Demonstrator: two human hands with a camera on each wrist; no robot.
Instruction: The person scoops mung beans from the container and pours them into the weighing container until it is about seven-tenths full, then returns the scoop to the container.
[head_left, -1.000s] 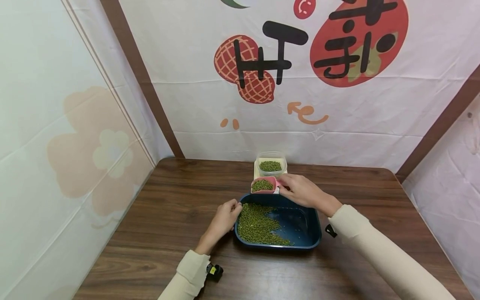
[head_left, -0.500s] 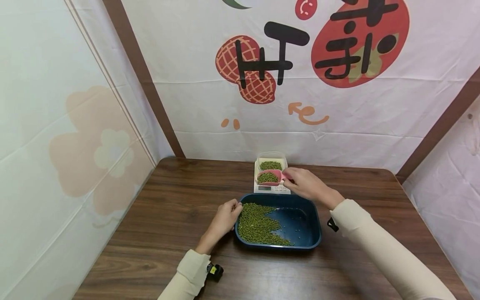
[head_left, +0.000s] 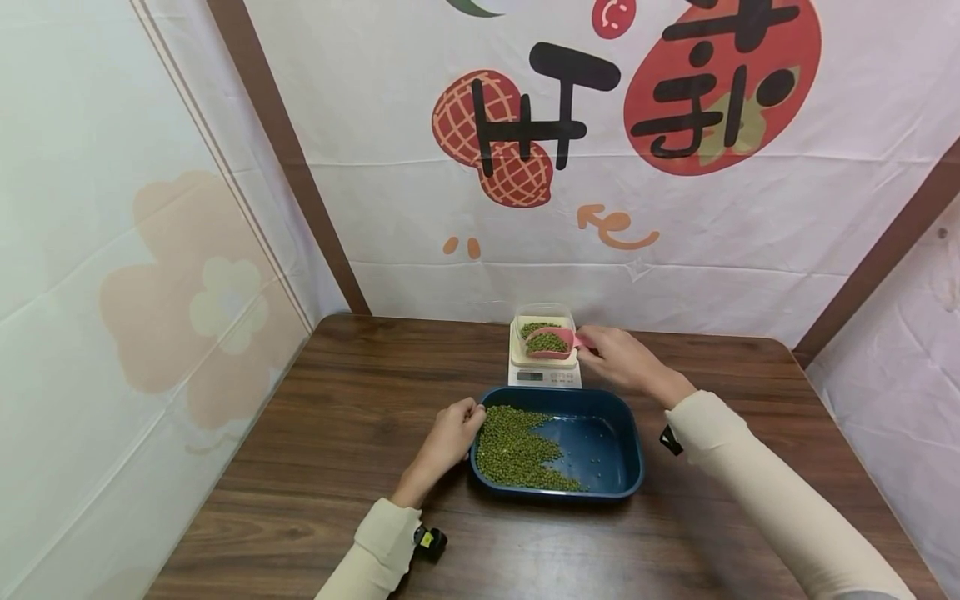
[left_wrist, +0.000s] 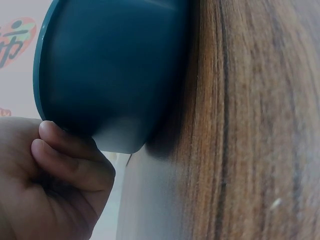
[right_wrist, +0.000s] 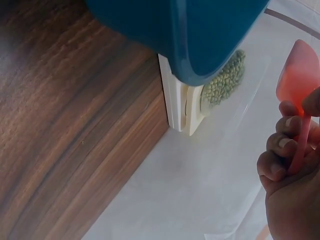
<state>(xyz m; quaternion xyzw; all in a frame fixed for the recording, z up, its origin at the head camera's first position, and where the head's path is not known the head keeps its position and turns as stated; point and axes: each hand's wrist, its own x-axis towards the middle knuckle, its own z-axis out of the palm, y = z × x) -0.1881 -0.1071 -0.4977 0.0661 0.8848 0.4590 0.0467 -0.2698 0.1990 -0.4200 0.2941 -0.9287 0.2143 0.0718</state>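
My right hand [head_left: 621, 358] grips the handle of a pink scoop [head_left: 566, 337] heaped with green mung beans. The scoop overlaps the front of a clear plastic container [head_left: 542, 307] in the head view. In that container lies a layer of mung beans [right_wrist: 227, 80]. It sits on a white kitchen scale [head_left: 558, 377]. At the left wall of a dark blue basin [head_left: 603, 458], my left hand [head_left: 448, 435] pinches the rim with curled fingers [left_wrist: 70, 170]. Mung beans [head_left: 513, 454] cover the basin's left side, and a few lie scattered on the right.
The basin stands on a brown wooden table [head_left: 360, 442], just in front of the scale. Behind the table's far edge hangs a printed white cloth [head_left: 405, 217], close to the container. Another cloth [head_left: 165, 333] hangs along the left side.
My right hand has moved the loaded scoop away from the basin's far rim, up and slightly right, to the container. This uncovers the scale's display. My left hand stays at the rim.
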